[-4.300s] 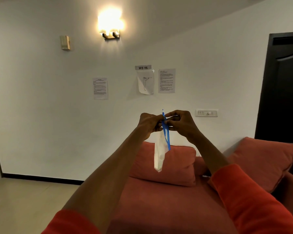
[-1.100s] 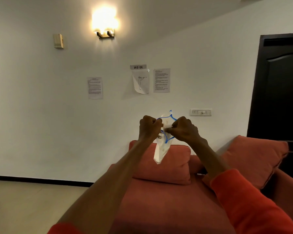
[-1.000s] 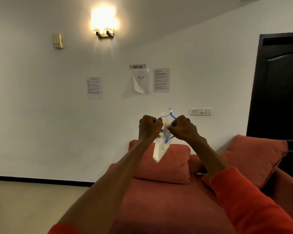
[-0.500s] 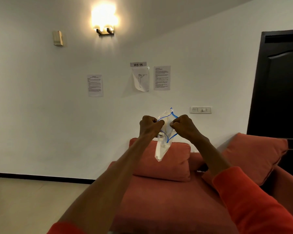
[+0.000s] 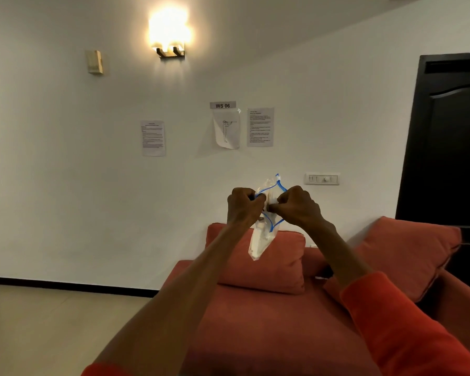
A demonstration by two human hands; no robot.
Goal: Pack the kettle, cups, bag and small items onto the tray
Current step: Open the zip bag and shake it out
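Sofa [image 5: 269, 321]: red, with cushions, below and behind both grips.
Bag [image 5: 262, 237]: clear plastic, blue zip edge, mouth spread, hanging down between the grips.
Left hand [image 5: 243, 206]: grip closed on bag mouth.
Right hand [image 5: 296, 206]: grip closed on the opposite edge.

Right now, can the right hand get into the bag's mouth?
Probably not yet. The right hand and left hand each pinch a side of the bag at its blue rim, so neither is free; the mouth itself looks pulled open.
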